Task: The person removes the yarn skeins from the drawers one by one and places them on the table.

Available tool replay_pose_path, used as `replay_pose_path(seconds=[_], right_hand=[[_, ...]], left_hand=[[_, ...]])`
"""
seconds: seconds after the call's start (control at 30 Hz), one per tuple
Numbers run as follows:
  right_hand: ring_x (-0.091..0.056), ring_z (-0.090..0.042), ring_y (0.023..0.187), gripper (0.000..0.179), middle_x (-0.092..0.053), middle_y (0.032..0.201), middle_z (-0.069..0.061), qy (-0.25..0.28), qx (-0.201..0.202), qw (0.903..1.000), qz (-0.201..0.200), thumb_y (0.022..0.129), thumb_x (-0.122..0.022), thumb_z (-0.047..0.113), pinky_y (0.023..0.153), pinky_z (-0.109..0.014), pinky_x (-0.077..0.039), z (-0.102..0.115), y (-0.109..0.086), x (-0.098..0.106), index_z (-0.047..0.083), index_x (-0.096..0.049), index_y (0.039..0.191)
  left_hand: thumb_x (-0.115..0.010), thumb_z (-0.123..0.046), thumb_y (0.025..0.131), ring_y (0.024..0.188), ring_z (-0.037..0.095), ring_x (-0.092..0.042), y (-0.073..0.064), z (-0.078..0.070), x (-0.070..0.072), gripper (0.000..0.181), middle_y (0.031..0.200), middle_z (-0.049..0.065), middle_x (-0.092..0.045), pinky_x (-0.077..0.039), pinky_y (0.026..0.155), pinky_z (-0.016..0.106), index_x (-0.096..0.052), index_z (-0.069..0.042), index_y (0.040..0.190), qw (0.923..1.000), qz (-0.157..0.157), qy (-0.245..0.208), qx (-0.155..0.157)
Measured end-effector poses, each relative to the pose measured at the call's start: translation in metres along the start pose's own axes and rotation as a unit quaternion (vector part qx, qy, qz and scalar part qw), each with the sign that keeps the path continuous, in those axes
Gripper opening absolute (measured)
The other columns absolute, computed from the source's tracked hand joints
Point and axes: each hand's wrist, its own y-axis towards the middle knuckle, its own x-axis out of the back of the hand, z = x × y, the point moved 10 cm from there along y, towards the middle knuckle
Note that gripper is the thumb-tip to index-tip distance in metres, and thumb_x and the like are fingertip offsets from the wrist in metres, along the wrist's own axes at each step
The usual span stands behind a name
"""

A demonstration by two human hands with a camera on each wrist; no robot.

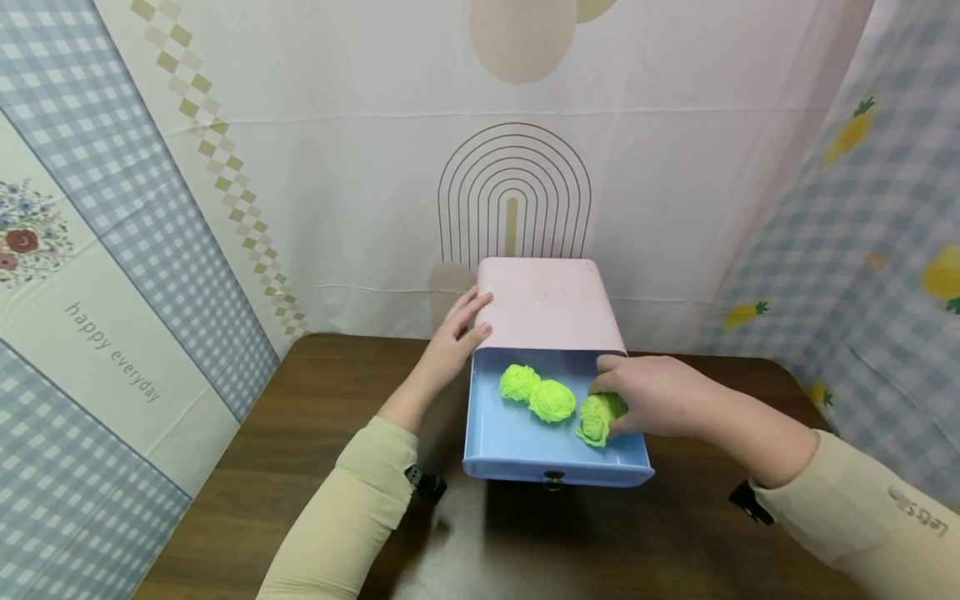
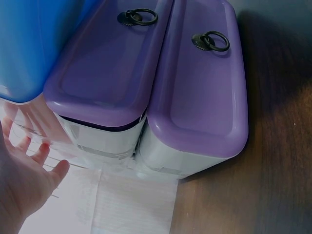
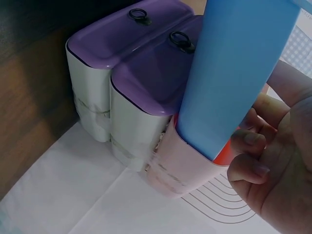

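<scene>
A pink-topped drawer unit (image 1: 547,304) stands with its blue drawer (image 1: 502,439) pulled out. My right hand (image 1: 663,392) reaches over the drawer's right side and grips a neon-green yarn ball (image 1: 595,419) between thumb and fingers. Two more balls lie left of it, touching: one yarn ball (image 1: 519,382) farther back, another yarn ball (image 1: 552,401) nearer. My left hand (image 1: 448,348) rests its extended fingers against the unit's left side. The right wrist view shows my right hand (image 3: 280,161) beside the drawer's outer wall, with the yarn hidden there.
Below the blue drawer, two purple-fronted drawers (image 2: 105,73) with ring handles appear closed in the wrist views. A small dark knob (image 1: 553,477) sits on the blue drawer's front. The unit stands on a dark wooden table (image 1: 322,408) before a patterned cloth backdrop (image 1: 360,208).
</scene>
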Motion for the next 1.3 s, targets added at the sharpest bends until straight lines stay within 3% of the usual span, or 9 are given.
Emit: replay_pose_path(seconds=[0.27, 0.63, 1.0, 1.3], right_hand=[[-0.045, -0.006, 0.069, 0.04, -0.045, 0.086, 0.012, 0.026, 0.008, 0.999, -0.035, 0.072, -0.088, 0.034, 0.061, -0.025, -0.041, -0.001, -0.005, 0.004, 0.021, -0.075, 0.107], [-0.048, -0.008, 0.073, 0.044, -0.05, 0.098, 0.011, 0.093, -0.011, 0.9914, -0.092, 0.073, -0.088, 0.03, 0.06, -0.025, -0.042, -0.017, -0.014, 0.009, 0.027, -0.072, 0.114], [-0.048, -0.011, 0.071, 0.046, -0.049, 0.097, 0.01, 0.168, -0.014, 0.971, -0.169, 0.072, -0.089, 0.017, 0.058, -0.025, -0.043, -0.03, -0.026, 0.017, 0.027, -0.072, 0.114], [-0.047, -0.012, 0.077, 0.049, -0.051, 0.099, 0.011, 0.191, -0.008, 0.9593, -0.208, 0.072, -0.089, 0.013, 0.063, -0.026, -0.044, -0.039, -0.043, 0.025, 0.032, -0.07, 0.113]], left_hand=[[-0.052, -0.019, 0.102, 0.149, 0.032, -0.017, 0.0, 0.0, 0.0, 0.051, 0.164, 0.014, -0.016, -0.021, 0.117, 0.051, -0.042, -0.004, 0.15, 1.0, 0.0, 0.002, 0.001], [-0.052, -0.02, 0.102, 0.149, 0.032, -0.018, 0.0, 0.0, 0.0, 0.051, 0.164, 0.014, -0.017, -0.022, 0.117, 0.05, -0.042, -0.005, 0.15, 1.0, 0.0, 0.004, 0.001], [-0.053, -0.02, 0.102, 0.149, 0.032, -0.018, 0.0, 0.002, 0.0, 0.051, 0.164, 0.013, -0.017, -0.022, 0.117, 0.051, -0.043, -0.005, 0.149, 1.0, -0.003, 0.002, 0.001], [-0.052, -0.02, 0.102, 0.149, 0.032, -0.017, 0.0, 0.001, 0.0, 0.052, 0.164, 0.013, -0.016, -0.021, 0.117, 0.051, -0.042, -0.005, 0.15, 1.0, -0.001, 0.0, 0.0]])
